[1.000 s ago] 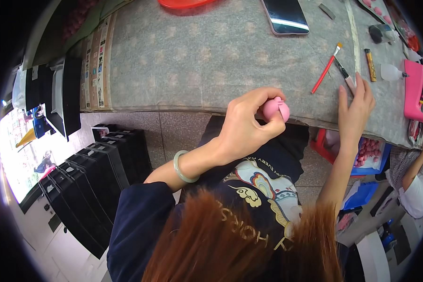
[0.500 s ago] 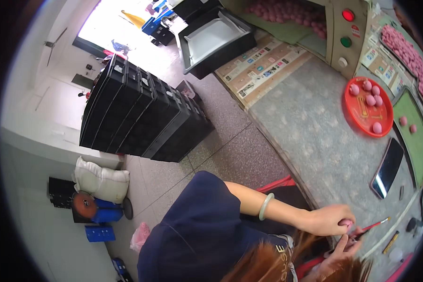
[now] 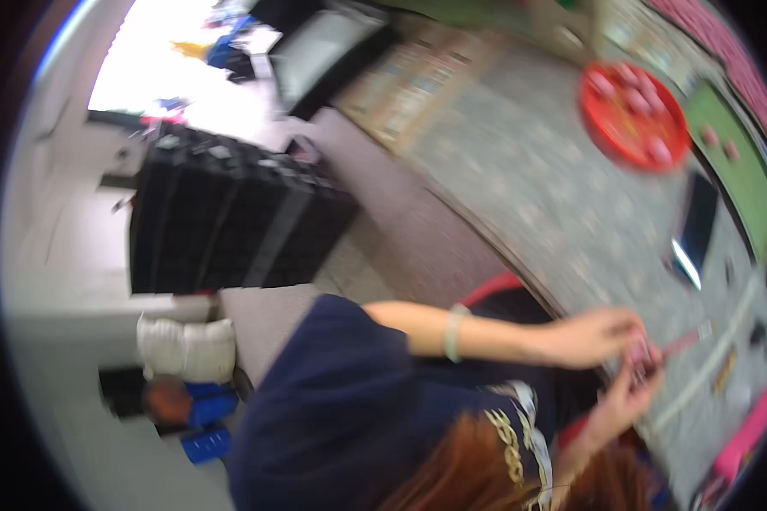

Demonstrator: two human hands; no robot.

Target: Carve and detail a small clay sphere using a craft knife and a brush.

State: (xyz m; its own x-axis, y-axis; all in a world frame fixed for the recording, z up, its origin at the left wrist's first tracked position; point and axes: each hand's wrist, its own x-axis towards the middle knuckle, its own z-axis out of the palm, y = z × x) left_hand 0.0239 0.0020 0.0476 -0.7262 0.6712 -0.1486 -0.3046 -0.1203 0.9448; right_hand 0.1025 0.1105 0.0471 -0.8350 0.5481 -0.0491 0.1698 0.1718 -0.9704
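Observation:
A light green bangle circles my left wrist. My left hand [image 3: 596, 336] is closed with its fingertips on a small pink ball [image 3: 637, 346], blurred by motion and partly hidden by the fingers. Just below it, my right hand [image 3: 624, 399] is closed too, its fingers touching the same spot. From between the right fingers a thin red-handled brush [image 3: 683, 341] sticks out over the grey tabletop. Both hands meet near the table's front edge. On the table farther off, a round red tray [image 3: 599, 128] carries several pink balls.
A dark phone [image 3: 697, 223] lies between the red tray and my hands. Beyond it runs a green tray [image 3: 741, 170] with two pink balls. Small tools and a bright pink object [image 3: 746, 434] lie at the right. Stacked black crates [image 3: 222, 221] stand on the floor to the left.
The view has swung, so the tabletop things sit higher in the picture, and it is now blurred. My hands remain together on the pink ball and brush.

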